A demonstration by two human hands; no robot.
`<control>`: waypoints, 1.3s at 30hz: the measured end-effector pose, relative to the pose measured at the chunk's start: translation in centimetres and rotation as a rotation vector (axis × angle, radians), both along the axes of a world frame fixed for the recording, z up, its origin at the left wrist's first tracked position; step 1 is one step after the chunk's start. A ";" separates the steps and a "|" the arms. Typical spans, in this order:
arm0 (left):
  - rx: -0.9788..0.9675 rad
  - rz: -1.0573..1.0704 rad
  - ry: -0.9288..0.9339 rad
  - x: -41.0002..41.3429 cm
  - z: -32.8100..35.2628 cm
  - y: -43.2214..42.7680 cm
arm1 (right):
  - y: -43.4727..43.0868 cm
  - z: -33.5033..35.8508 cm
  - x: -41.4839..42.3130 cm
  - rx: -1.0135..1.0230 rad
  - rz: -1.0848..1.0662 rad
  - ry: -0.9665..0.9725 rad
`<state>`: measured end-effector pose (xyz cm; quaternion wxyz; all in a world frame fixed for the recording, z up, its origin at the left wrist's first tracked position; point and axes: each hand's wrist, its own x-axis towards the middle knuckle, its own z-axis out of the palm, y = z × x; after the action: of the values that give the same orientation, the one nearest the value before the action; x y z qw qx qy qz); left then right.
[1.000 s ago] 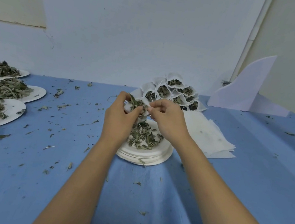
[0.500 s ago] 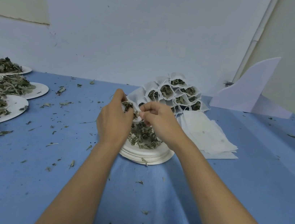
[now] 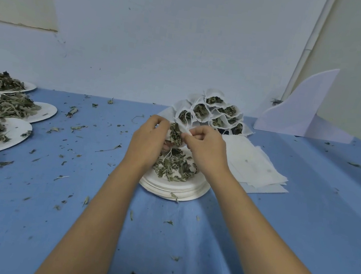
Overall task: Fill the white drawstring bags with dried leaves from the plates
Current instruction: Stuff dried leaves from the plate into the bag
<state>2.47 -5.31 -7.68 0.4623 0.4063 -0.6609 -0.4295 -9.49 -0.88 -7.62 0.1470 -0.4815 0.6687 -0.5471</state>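
My left hand (image 3: pixel 147 141) and my right hand (image 3: pixel 205 150) hold a small white drawstring bag (image 3: pixel 176 134) stuffed with dried leaves above a stack of white plates (image 3: pixel 174 188). Left fingers curl round the bag's left side; right fingertips pinch its right rim. A white string hangs from the bag toward the loose leaves (image 3: pixel 174 167) on the top plate. Behind stands a pile of filled bags (image 3: pixel 210 113), their open mouths showing leaves.
A stack of flat empty white bags (image 3: pixel 256 168) lies right of the plates. Several plates of leaves (image 3: pixel 4 112) sit at the left edge. A white foam piece (image 3: pixel 299 109) leans against the back wall. Leaf crumbs litter the blue tablecloth (image 3: pixel 48 211).
Both hands have kept hold of the bag over the plate; my right fingers shifted along its rim, and the bag's leaf-filled mouth now shows more clearly between the hands.
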 end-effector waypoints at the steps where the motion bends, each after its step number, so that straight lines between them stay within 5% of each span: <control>1: -0.024 0.017 -0.014 -0.1 -0.1 0.0 | 0.0 -0.1 0.0 0.000 0.000 0.003; 15: -0.231 0.364 -0.131 0.6 -1.8 -0.7 | 0.0 0.4 1.9 -0.020 0.248 -0.013; 23: 0.148 -0.028 0.089 0.3 -0.4 -0.5 | -0.1 0.2 0.7 -0.052 0.047 0.016; 28: -0.043 0.059 -0.167 0.1 -1.1 -0.4 | -0.3 0.0 0.5 -0.030 0.095 0.025; 39: -0.234 0.326 -0.199 0.4 -2.3 -0.7 | 0.0 0.2 1.1 0.107 0.264 0.034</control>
<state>2.83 -5.98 -9.95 0.5020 0.4916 -0.6743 -0.2273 -8.35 -0.88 -7.43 0.2319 -0.5660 0.6302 -0.4783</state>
